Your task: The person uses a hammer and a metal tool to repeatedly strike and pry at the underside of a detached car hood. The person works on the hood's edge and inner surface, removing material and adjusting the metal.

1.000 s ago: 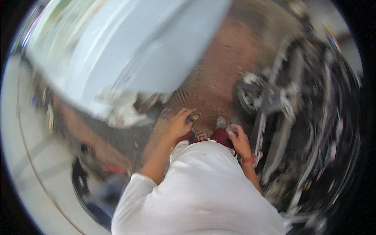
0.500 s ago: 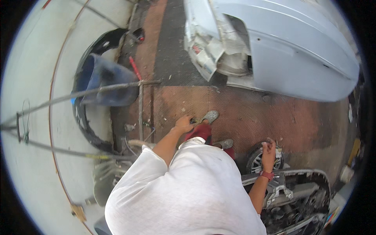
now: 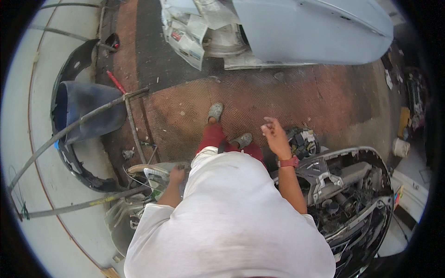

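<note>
My left hand (image 3: 177,173) hangs low beside my white shirt, near a pale beige panel-like piece (image 3: 156,170). Its fingers are small and blurred, so whether they hold anything does not show. My right hand (image 3: 275,135), with a red watch (image 3: 288,161) on its wrist, is raised ahead of me. Its fingers are apart and slightly bent, with nothing visible in them. Close by on the floor lies a wheel with papers and small parts on it (image 3: 304,141), apart from the hand as far as I can see.
Ahead stands a grey-primed car body (image 3: 315,34) with newspaper masking (image 3: 190,34). An opened engine bay (image 3: 345,199) is at my right. On the left are a metal pipe stand (image 3: 79,121), a blue drum (image 3: 95,109) and a black bumper (image 3: 74,69) by the wall.
My left hand has drawn back to my side. My right hand has moved forward and left, its fingers spreading. The view has shifted, and I stand farther from the car body.
</note>
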Demonstrator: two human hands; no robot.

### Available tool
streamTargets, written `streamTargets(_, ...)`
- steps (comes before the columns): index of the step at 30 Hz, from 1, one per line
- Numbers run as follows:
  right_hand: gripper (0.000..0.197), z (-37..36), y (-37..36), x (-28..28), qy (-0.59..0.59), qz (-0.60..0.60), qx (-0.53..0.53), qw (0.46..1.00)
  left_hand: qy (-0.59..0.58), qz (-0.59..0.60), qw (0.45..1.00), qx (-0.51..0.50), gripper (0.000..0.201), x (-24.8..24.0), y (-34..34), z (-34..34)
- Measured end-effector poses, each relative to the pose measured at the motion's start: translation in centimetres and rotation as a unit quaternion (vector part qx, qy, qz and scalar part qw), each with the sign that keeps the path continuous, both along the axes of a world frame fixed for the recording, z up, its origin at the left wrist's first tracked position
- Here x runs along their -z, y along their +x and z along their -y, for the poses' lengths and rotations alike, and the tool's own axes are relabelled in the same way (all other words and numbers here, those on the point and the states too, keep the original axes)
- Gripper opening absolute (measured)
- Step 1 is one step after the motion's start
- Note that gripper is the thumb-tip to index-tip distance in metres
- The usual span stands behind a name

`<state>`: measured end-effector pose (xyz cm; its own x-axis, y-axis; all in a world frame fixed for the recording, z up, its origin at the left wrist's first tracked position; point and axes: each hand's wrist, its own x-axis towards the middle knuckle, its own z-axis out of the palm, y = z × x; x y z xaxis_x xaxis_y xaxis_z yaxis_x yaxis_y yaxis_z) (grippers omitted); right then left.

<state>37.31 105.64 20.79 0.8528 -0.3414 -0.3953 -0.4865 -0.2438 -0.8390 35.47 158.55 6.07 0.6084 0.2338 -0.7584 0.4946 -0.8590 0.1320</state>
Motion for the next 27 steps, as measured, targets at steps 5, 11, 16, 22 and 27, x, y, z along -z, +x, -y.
streamTargets(5,0.046,-2.0,-1.9,-0.9,-0.008,-0.029,0.018,0.999,-0.081,0.054,0.994,0.049,0.063,-0.5,9.0,5.3)
streamTargets(11,0.046,-1.0,-2.5,-0.9,-0.079,-0.046,0.098,0.991,-0.112,0.089,0.984,0.104,0.069,-0.1,20.7,10.0)
streamTargets(16,0.049,-1.1,0.0,-1.4,-0.085,-0.01,0.215,0.973,-0.11,0.046,0.974,0.192,0.066,3.4,29.0,10.5)
streamTargets(22,0.05,-1.6,1.1,0.6,-0.119,0.01,0.298,0.947,-0.181,-0.023,0.952,0.245,0.06,9.5,39.5,7.8)
streamTargets(27,0.047,0.5,-0.6,4.1,-0.063,-0.011,0.405,0.912,-0.127,-0.057,0.929,0.343,0.059,2.9,42.6,13.4)
